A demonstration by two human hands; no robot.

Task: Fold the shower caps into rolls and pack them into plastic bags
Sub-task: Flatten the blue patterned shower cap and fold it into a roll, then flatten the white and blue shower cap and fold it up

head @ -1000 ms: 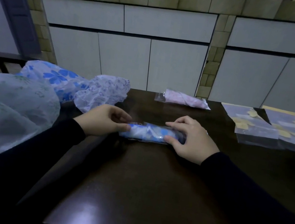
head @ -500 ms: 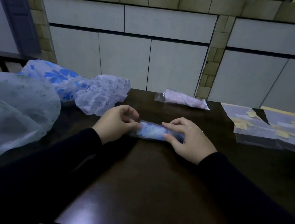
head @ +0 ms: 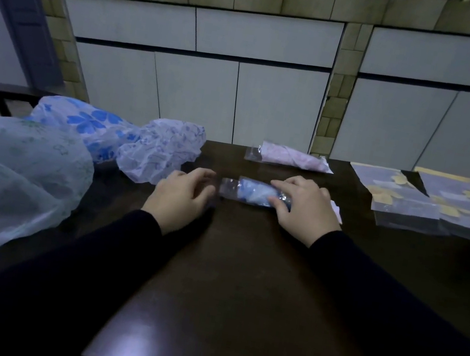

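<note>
The left hand [head: 182, 197] has let go of the bagged blue roll [head: 251, 192] and drawn back to its left end, so a dark strip of table now shows between its fingertips and the clear bag mouth it was pinching half a second ago. It rests on the dark table [head: 242, 272] with fingers loosely curled and holding nothing. The right hand [head: 304, 209] still lies over the right end of the roll, fingers arched across the top and thumb tucked against the near side, clamping it down on the tabletop. The roll lies flat and crosswise between the two hands, its blue-and-white cap inside a clear plastic bag whose empty left end sticks out towards the left hand. Beyond it, near the table's far edge, lies a packed pink roll [head: 291, 160] in its bag. To the right, well apart, flat empty bags [head: 404, 200] with yellow strips are spread out. On the left sit loose shower caps: a white one with a blue print [head: 160, 154], a blue-flowered one [head: 87, 125] behind it, and a large pale green-patterned one [head: 9, 183] nearest the camera.
</note>
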